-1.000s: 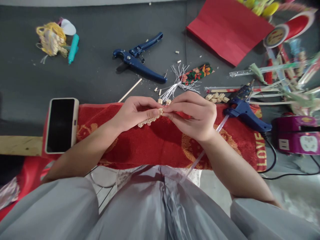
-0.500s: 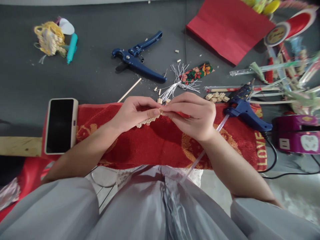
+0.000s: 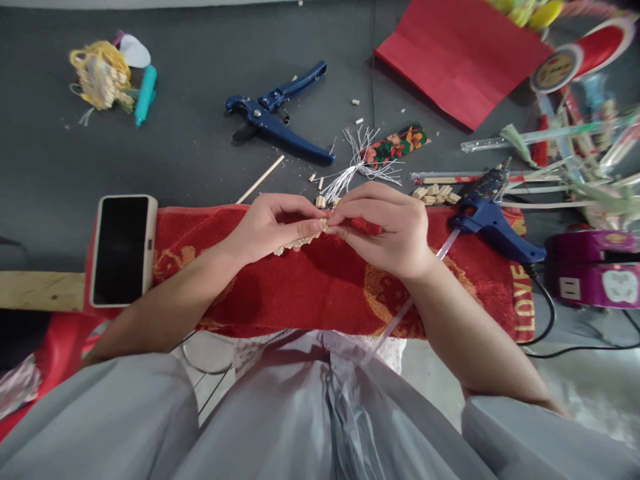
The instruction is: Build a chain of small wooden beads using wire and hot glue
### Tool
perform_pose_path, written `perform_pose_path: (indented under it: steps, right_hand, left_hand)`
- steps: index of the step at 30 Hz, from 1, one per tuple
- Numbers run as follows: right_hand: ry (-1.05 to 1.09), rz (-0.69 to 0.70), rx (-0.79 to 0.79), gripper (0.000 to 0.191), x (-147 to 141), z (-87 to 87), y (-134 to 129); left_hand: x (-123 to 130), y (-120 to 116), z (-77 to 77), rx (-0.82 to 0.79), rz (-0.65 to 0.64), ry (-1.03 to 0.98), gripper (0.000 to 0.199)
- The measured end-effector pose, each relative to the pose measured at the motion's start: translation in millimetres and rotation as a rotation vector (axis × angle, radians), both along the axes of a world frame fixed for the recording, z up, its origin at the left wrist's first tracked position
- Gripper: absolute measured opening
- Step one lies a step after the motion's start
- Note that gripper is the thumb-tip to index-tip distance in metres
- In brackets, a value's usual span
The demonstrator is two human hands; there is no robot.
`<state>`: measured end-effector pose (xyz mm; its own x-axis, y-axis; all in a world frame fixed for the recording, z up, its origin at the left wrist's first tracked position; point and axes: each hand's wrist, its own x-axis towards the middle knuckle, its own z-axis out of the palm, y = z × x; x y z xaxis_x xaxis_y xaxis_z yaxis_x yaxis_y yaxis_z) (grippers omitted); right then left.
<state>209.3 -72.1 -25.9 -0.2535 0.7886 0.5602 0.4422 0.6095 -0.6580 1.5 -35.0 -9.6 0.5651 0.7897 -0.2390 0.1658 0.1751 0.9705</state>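
Observation:
My left hand [image 3: 270, 228] is closed on a bumpy cream strip [image 3: 295, 247] built of small pale pieces, its thumb lying along the top. At the strip's right end, my right hand [image 3: 387, 230] pinches with thumb and fingertips; whether a separate small piece is between them cannot be made out. Both hands are above a red towel [image 3: 310, 300]. Just beyond the fingertips lie small cream pieces [image 3: 321, 201] and a bundle of white threads [image 3: 345, 179]. To the right of my right hand are a pile of pale pieces [image 3: 436, 195] and a blue glue gun [image 3: 493, 223].
Blue cutters [image 3: 280, 127] and a thin stick [image 3: 260, 179] lie beyond the hands. A phone [image 3: 123, 250] rests left. Red paper [image 3: 460, 60], a floral strip [image 3: 395, 147], a ribbon spool [image 3: 583, 55] and a purple power socket [image 3: 593, 270] with a cable are right.
My right fingertips have shifted slightly at the strip's right end, showing a little more of it. My left hand keeps its hold almost unmoved.

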Motion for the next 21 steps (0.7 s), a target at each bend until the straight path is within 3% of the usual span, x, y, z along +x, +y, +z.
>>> perform_pose_path:
  steps: [6,15,21]
  right_hand:
    - [0.005,-0.004,-0.027,0.022,-0.7,1.4,0.7]
    - [0.012,-0.038,0.018,0.012,-1.9,-3.5,-1.2]
    - [0.037,0.013,0.063,0.009,-0.5,-3.6,0.0]
  left_hand:
    - [-0.5,0.2,-2.3,-0.028,0.033,-0.025,0.045]
    - [0.2,-0.1,-1.5,-0.051,0.032,-0.042,0.046]
    - [-0.1,0.2,-3.1,-0.038,0.015,-0.036,0.042]
